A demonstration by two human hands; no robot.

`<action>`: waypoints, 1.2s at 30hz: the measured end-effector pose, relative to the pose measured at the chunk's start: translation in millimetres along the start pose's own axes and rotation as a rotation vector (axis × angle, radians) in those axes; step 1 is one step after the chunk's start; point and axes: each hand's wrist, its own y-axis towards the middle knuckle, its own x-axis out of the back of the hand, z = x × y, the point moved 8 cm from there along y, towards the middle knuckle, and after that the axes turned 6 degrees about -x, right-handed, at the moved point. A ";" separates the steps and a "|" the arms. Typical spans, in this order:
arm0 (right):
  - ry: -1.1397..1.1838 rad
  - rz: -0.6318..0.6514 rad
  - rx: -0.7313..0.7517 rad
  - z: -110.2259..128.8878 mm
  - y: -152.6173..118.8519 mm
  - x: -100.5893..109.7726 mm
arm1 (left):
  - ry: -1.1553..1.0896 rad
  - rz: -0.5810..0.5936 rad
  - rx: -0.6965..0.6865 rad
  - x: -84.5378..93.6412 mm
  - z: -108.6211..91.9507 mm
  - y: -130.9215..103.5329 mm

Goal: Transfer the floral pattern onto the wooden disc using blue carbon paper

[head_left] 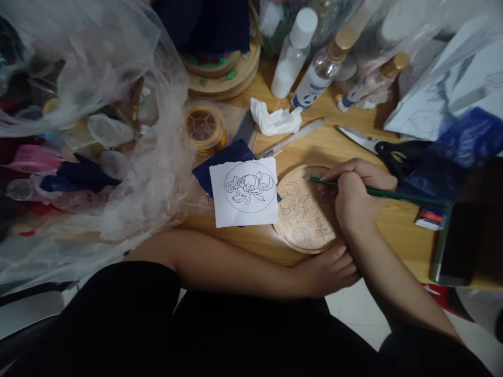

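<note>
In the head view, my right hand is closed around a green pencil. The pencil's tip is at the upper part of a round wooden board with a raised rim, which carries a line drawing of flowers and leaves. My left hand lies at the board's near edge with its fingers curled against it; the fingertips are partly hidden. Just left of the board, a torn white paper shows a flower pattern inside a circle, on top of a dark blue piece.
Scissors lie beyond my right hand. A pen, crumpled tissue, gold wire spool and several bottles stand or lie farther back. A phone and eraser are at right, plastic bags at left.
</note>
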 end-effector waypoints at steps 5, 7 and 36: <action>0.050 -0.051 -0.010 -0.1 0.5 2.2 | -0.007 -0.050 0.033 1.3 0.9 -0.1; 0.044 -0.063 -0.006 0.3 0.6 2.2 | -0.008 -0.068 0.039 2.2 1.2 -0.1; 0.109 -0.004 -0.014 1.1 -0.7 -1.5 | -0.016 0.021 0.002 4.3 3.9 1.0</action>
